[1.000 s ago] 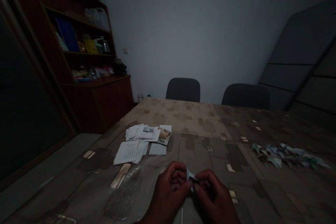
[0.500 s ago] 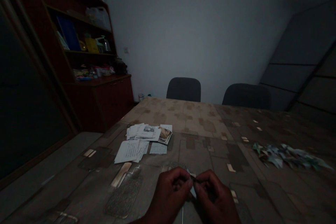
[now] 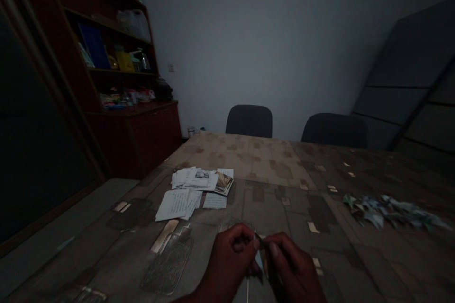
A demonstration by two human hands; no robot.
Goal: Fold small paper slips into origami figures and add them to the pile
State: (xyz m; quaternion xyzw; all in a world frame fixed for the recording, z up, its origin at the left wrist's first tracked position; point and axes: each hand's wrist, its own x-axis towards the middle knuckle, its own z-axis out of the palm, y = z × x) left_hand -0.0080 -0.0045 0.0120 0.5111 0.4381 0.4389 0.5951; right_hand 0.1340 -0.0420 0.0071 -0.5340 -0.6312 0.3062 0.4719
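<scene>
Low in the head view, a small piece of folded paper [image 3: 259, 259] sits between my two hands, pale on one face and darker along its edges. My left hand [image 3: 232, 253] pinches it with thumb and forefinger from the left. From the right, my right hand [image 3: 291, 262] grips its other edge, thumb lying along it. My fingers cover much of the paper, so its full shape is hidden. To the right on the table lies a row of folded paper pieces [image 3: 394, 213] with pointed ends.
Loose stacks of printed paper sheets [image 3: 177, 203] and picture cards [image 3: 223, 182] lie left of centre on the patterned tablecloth [image 3: 256, 161]. Two dark chairs [image 3: 249, 120] stand behind the far edge. A red-brown cabinet [image 3: 142, 132] with filled shelves is at left.
My right thumb and fingers have shifted slightly along the paper, and more of its darker, pointed lower part shows between my hands. The sheets and the folded row stay put.
</scene>
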